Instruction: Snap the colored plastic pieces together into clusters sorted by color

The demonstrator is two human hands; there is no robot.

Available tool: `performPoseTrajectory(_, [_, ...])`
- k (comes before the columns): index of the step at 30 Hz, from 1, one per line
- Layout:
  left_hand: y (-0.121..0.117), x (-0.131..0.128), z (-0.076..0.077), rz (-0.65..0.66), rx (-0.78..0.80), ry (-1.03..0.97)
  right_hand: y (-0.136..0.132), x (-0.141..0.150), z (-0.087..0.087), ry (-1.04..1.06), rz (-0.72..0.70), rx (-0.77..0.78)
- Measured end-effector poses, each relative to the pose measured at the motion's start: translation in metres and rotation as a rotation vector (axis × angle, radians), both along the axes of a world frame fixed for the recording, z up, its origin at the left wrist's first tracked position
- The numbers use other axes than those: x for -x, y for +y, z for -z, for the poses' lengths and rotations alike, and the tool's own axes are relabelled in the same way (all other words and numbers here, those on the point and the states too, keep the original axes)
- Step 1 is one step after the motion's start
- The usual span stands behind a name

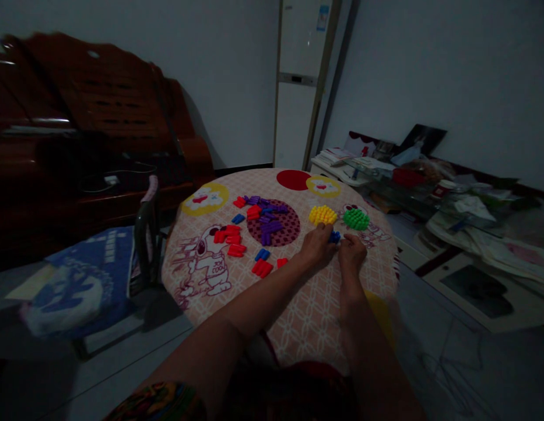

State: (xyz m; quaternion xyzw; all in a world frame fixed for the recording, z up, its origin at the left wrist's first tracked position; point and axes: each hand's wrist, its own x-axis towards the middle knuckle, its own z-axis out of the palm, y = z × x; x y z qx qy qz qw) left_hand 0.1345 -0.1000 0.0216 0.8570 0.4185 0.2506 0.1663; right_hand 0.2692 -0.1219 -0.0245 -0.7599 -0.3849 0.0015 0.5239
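Observation:
Both of my hands are together over the right half of the round table. My left hand [318, 247] is closed at the side of a small group of blue plastic pieces [334, 237], its fingers bent against them. Just right of the blue pieces, my right hand [353, 252] is curled with fingertips pressed together; what they pinch is too small to tell. Beyond my hands sit a cluster of yellow pieces [323, 214] and a cluster of green pieces [356, 219]. Loose red pieces [233, 235] and purple pieces [272, 226] lie left, with a few blue ones among them.
A patterned cloth covers the round table [298, 316]. To the left stands a chair [144, 245] with a blue bag [92, 280], before a wooden sofa [114, 105]. A cluttered low cabinet [430, 245] runs along the right wall. At the back is a tall white unit [297, 105].

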Motion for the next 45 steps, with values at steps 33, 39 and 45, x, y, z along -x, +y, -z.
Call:
performPoseTrajectory(33, [0.014,0.077,-0.017,-0.103,0.069,0.272,0.004,-0.01,0.015,0.052,-0.049,-0.044])
performPoseTrajectory(39, [0.018,0.153,-0.025,-0.237,0.129,0.489,0.007,-0.01,0.016,0.024,-0.048,-0.044])
performPoseTrajectory(45, [0.018,0.166,-0.017,-0.233,0.209,0.414,0.007,-0.009,0.015,0.004,-0.023,-0.041])
